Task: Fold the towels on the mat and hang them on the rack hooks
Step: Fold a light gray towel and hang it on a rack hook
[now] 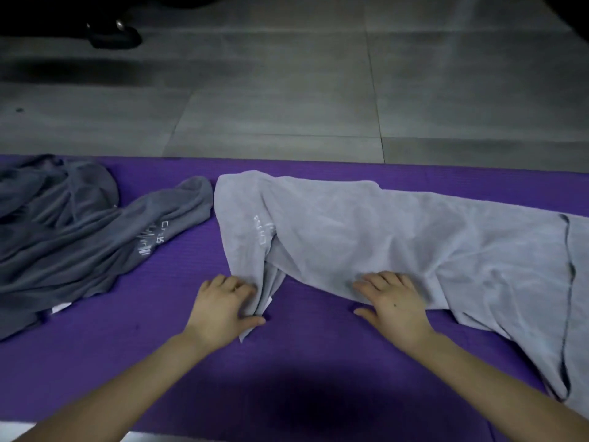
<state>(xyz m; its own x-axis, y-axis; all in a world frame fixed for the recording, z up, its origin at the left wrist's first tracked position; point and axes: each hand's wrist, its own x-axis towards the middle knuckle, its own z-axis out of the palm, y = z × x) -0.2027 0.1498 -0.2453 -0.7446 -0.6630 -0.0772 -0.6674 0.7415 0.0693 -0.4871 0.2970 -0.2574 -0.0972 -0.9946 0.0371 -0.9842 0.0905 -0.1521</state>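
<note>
A light grey towel (398,237) lies spread and rumpled across the right half of the purple mat (302,362). My left hand (223,307) grips the towel's bunched near-left corner between thumb and fingers. My right hand (392,298) lies flat on the towel's near edge, fingers straight, thumb on the mat. A darker grey towel (73,237) sits crumpled on the mat's left side, untouched. No rack or hooks are in view.
Grey tiled floor (287,90) stretches beyond the mat's far edge. A dark shoe-like shape (114,33) sits at the top left. A small white tag (60,307) sticks out at the dark towel's near edge.
</note>
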